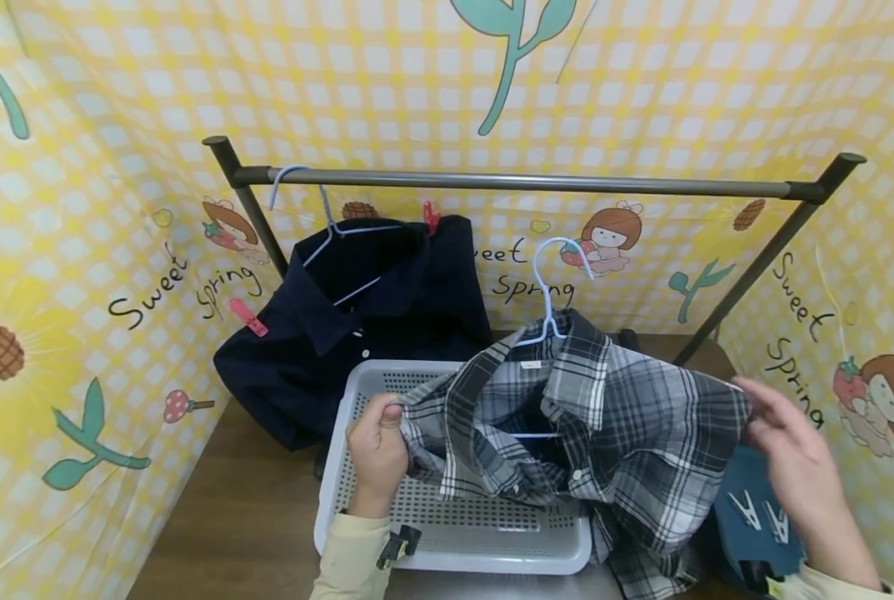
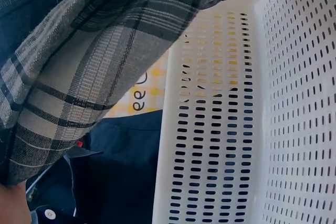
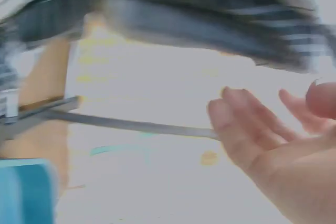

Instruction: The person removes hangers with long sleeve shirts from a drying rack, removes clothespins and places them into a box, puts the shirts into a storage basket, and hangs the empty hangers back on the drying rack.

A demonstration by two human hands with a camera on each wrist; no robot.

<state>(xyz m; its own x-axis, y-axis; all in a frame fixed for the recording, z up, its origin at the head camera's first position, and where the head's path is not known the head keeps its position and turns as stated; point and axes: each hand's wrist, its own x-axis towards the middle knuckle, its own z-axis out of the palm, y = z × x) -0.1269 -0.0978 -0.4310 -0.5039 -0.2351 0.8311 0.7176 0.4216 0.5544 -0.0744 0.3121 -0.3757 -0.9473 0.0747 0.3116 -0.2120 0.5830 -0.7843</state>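
Observation:
A grey and black plaid shirt (image 1: 652, 412) on a light blue hanger (image 1: 546, 287) is held up over a white perforated basket (image 1: 454, 554). My left hand (image 1: 377, 450) grips the shirt by the shoulder on the left side, thumb on top. The same plaid cloth (image 2: 100, 61) crosses the left wrist view, with only a bit of that hand at the lower left edge. At the opposite shoulder is my right hand (image 1: 791, 442), fingers loosely extended beside the cloth. In the right wrist view its fingers (image 3: 241, 124) are apart, just below the blurred shirt.
A dark navy shirt (image 1: 409, 283) hangs at the left of the metal rail (image 1: 521, 181), with red clothespins (image 1: 247, 317) on its shoulders. White clothespins (image 1: 746, 510) lie on a blue container (image 1: 754, 542) at right. A yellow checked curtain (image 1: 387, 75) encloses the brown table (image 1: 214, 508).

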